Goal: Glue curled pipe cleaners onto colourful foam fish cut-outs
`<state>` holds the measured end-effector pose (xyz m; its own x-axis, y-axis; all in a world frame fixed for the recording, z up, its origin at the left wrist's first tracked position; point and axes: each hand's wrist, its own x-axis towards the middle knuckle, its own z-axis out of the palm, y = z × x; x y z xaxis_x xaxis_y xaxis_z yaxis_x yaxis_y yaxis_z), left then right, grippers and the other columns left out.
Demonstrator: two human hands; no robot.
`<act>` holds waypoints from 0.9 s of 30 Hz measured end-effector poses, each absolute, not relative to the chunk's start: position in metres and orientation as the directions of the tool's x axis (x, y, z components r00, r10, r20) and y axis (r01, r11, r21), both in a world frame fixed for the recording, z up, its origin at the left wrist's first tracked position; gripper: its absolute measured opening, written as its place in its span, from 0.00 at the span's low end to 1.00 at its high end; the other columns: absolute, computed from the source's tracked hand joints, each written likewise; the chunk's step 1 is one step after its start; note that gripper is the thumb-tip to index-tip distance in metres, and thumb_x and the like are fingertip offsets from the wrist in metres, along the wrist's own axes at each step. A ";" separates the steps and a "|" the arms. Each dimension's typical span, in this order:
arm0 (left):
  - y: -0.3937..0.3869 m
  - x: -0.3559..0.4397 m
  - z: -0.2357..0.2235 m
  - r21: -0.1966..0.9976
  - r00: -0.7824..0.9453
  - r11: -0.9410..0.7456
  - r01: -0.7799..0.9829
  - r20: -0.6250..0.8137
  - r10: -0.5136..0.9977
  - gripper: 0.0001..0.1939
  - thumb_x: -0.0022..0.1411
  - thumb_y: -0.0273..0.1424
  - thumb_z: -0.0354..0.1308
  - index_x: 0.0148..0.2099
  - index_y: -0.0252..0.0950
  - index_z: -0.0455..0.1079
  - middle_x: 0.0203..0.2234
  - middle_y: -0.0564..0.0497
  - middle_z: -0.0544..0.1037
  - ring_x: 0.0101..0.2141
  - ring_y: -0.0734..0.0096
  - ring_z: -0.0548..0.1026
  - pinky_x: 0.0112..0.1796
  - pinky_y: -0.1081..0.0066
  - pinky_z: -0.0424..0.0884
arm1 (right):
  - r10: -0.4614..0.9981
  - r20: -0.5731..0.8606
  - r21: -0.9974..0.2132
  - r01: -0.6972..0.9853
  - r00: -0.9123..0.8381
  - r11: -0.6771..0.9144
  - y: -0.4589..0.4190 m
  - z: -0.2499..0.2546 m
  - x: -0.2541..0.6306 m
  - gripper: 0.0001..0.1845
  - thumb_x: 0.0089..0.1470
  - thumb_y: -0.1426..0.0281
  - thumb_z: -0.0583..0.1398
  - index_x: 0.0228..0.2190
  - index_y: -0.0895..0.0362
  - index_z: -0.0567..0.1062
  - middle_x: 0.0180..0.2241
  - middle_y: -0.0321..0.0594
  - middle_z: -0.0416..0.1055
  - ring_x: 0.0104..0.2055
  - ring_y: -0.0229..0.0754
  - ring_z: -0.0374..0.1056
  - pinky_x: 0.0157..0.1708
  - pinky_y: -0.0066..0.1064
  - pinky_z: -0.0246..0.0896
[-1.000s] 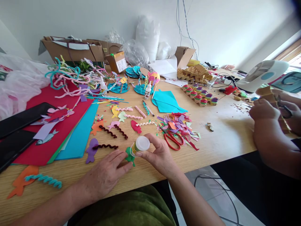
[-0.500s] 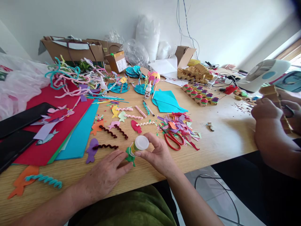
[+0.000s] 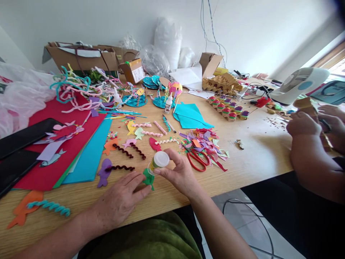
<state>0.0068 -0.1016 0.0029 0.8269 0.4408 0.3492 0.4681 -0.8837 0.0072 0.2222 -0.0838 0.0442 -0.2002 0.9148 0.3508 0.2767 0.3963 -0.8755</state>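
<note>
My right hand [image 3: 180, 176] is closed around a thick glue stick [image 3: 159, 162] with a white end and a yellow-green label. Its lower end is tilted over a green fish cutout [image 3: 148, 177] on the table. My left hand [image 3: 124, 194] lies flat with fingers stretched, thumb and fingertips at the edge of the green fish. To its left is a purple fish [image 3: 104, 174] with a dark brown coiled pipe cleaner [image 3: 122, 168]. Beyond lie a red fish [image 3: 154, 144] with a cream coil and an orange fish [image 3: 110, 146].
Red-handled scissors [image 3: 198, 160] rest beside paper scraps [image 3: 205, 142]. Blue sheets [image 3: 88, 154] and black phones [image 3: 24, 138] lie left. Behind stand a glue bottle [image 3: 168, 105] and a painted egg carton [image 3: 226, 108]. At right, another person's hands [image 3: 304, 124] hold a cardboard piece.
The glue stick in my right hand has shifted slightly up and away over the green fish, and more of the fish shows. My left hand keeps its place. The view has shifted slightly.
</note>
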 end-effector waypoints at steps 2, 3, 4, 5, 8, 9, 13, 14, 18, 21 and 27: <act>-0.102 0.007 0.003 0.011 0.823 -0.880 0.474 0.349 0.448 0.24 0.57 0.17 0.42 0.53 0.39 0.64 0.47 0.43 0.69 0.49 0.59 0.67 0.46 0.58 0.70 | 0.913 0.350 -0.872 0.283 -0.207 0.399 -0.085 0.046 0.224 0.12 0.47 0.62 0.65 0.28 0.55 0.69 0.25 0.32 0.67 0.29 0.36 0.61 0.29 0.26 0.55; -0.102 0.007 0.002 0.016 0.819 -0.877 0.480 0.351 0.454 0.24 0.57 0.18 0.42 0.53 0.40 0.64 0.47 0.44 0.69 0.49 0.59 0.67 0.46 0.58 0.70 | 0.914 0.346 -0.871 0.290 -0.210 0.396 -0.086 0.047 0.225 0.12 0.47 0.62 0.64 0.27 0.55 0.69 0.25 0.32 0.67 0.29 0.36 0.61 0.29 0.26 0.55; -0.102 0.007 0.002 0.022 0.815 -0.875 0.483 0.354 0.459 0.24 0.58 0.18 0.42 0.53 0.40 0.65 0.47 0.44 0.69 0.49 0.59 0.67 0.47 0.59 0.70 | 0.916 0.340 -0.870 0.298 -0.213 0.392 -0.087 0.048 0.226 0.12 0.47 0.62 0.64 0.27 0.55 0.69 0.25 0.33 0.67 0.28 0.36 0.61 0.29 0.26 0.55; -0.101 0.007 0.001 0.029 0.811 -0.874 0.485 0.361 0.461 0.23 0.59 0.18 0.42 0.53 0.40 0.65 0.47 0.44 0.69 0.49 0.59 0.67 0.47 0.59 0.70 | 0.918 0.334 -0.869 0.307 -0.216 0.388 -0.088 0.049 0.226 0.12 0.47 0.61 0.64 0.27 0.55 0.69 0.25 0.33 0.67 0.28 0.36 0.61 0.29 0.26 0.55; -0.101 0.008 0.000 0.041 0.801 -0.874 0.485 0.379 0.463 0.23 0.59 0.18 0.42 0.52 0.40 0.65 0.47 0.44 0.69 0.49 0.59 0.67 0.47 0.59 0.70 | 0.918 0.333 -0.868 0.310 -0.213 0.387 -0.089 0.050 0.226 0.13 0.47 0.60 0.64 0.26 0.55 0.69 0.25 0.32 0.67 0.28 0.36 0.61 0.29 0.26 0.55; -0.101 0.008 0.000 0.042 0.801 -0.874 0.484 0.382 0.462 0.23 0.59 0.18 0.42 0.52 0.40 0.65 0.47 0.45 0.69 0.49 0.59 0.67 0.47 0.59 0.70 | 0.918 0.337 -0.869 0.307 -0.208 0.389 -0.089 0.050 0.226 0.13 0.47 0.60 0.64 0.27 0.55 0.69 0.25 0.32 0.67 0.28 0.36 0.61 0.29 0.26 0.55; -0.101 0.008 0.000 0.020 0.808 -0.880 0.475 0.386 0.445 0.22 0.60 0.18 0.42 0.52 0.39 0.65 0.47 0.43 0.68 0.49 0.59 0.67 0.46 0.59 0.70 | 0.917 0.340 -0.867 0.309 -0.210 0.392 -0.089 0.050 0.226 0.13 0.47 0.60 0.64 0.27 0.55 0.69 0.25 0.32 0.67 0.28 0.36 0.61 0.29 0.26 0.55; -0.101 0.008 0.000 0.013 0.811 -0.881 0.473 0.383 0.441 0.22 0.60 0.19 0.42 0.52 0.39 0.65 0.47 0.43 0.68 0.48 0.58 0.67 0.46 0.59 0.70 | 0.915 0.337 -0.865 0.312 -0.220 0.393 -0.089 0.050 0.226 0.13 0.47 0.60 0.64 0.27 0.55 0.69 0.25 0.32 0.67 0.28 0.36 0.61 0.29 0.26 0.55; -0.102 0.007 -0.001 0.009 0.820 -0.884 0.467 0.370 0.437 0.21 0.60 0.19 0.42 0.52 0.38 0.65 0.46 0.41 0.68 0.48 0.55 0.67 0.45 0.57 0.71 | 0.911 0.347 -0.862 0.306 -0.222 0.403 -0.092 0.051 0.225 0.13 0.47 0.60 0.64 0.27 0.55 0.68 0.26 0.33 0.67 0.29 0.37 0.62 0.31 0.27 0.56; -0.102 0.007 -0.001 0.027 0.811 -0.882 0.470 0.381 0.444 0.20 0.61 0.20 0.42 0.52 0.38 0.65 0.46 0.41 0.68 0.48 0.55 0.67 0.45 0.57 0.70 | 0.916 0.333 -0.865 0.315 -0.225 0.392 -0.095 0.051 0.224 0.13 0.47 0.60 0.64 0.27 0.55 0.69 0.26 0.33 0.67 0.29 0.37 0.63 0.31 0.27 0.56; -0.102 0.006 -0.001 0.035 0.815 -0.874 0.484 0.346 0.465 0.22 0.61 0.20 0.41 0.53 0.41 0.63 0.48 0.45 0.69 0.50 0.59 0.66 0.47 0.59 0.69 | 0.918 0.330 -0.870 0.307 -0.219 0.386 -0.093 0.051 0.225 0.13 0.47 0.60 0.64 0.26 0.55 0.68 0.24 0.32 0.67 0.28 0.36 0.61 0.28 0.26 0.54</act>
<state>0.0062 -0.1022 -0.0006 0.8148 0.4653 0.3458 0.4841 -0.8743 0.0355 0.2252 -0.0929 0.0508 -0.2188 0.9182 0.3303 0.3069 0.3861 -0.8699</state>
